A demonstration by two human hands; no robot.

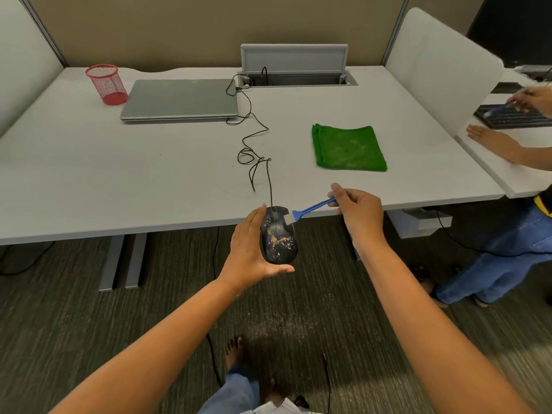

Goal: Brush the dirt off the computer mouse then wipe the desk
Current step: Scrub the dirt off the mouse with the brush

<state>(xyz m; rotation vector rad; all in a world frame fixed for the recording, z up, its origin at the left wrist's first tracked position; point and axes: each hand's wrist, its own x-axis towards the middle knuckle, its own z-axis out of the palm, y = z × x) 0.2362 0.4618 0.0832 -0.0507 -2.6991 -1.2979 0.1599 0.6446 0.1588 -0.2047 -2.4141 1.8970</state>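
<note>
My left hand point(249, 249) holds a black computer mouse point(279, 236) in the air just off the desk's front edge. Tan dirt is speckled over the mouse's back. Its black cable point(254, 138) runs up across the grey desk point(119, 174) to the laptop. My right hand point(357, 209) pinches the handle of a small blue brush point(310, 209). The brush's white bristles touch the mouse near its front right side. A folded green cloth point(348, 147) lies on the desk to the right, beyond my right hand.
A shut grey laptop point(180, 98) and a red mesh pen cup point(107, 84) stand at the back left. An open cable tray point(295, 65) is at the back. Another person's hands point(495, 141) work at a keyboard point(513, 116) on the right desk. Dirt lies on the carpet point(283, 327).
</note>
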